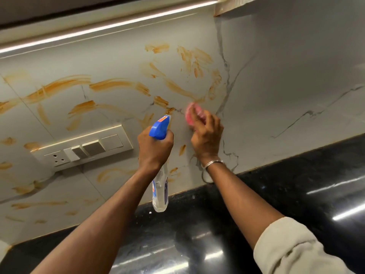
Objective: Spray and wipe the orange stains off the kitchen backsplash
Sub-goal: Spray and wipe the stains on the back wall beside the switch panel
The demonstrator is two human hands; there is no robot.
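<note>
Head view, left hand fingers wrapped round spray bottle, right hand fingers curled, pressing pink sponge on backsplash, orange stains from 9 to 12 o'clock of the sponge.

Right of the right grip, the backsplash runs bare and flat, with open room above the black bench. Left of the left grip, a raised switch plate juts from the wall, the one bump in that path. Between the two grips only a narrow gap is free. Above both, a lit cabinet underside caps the reach. Below them the bench lies bare.
</note>
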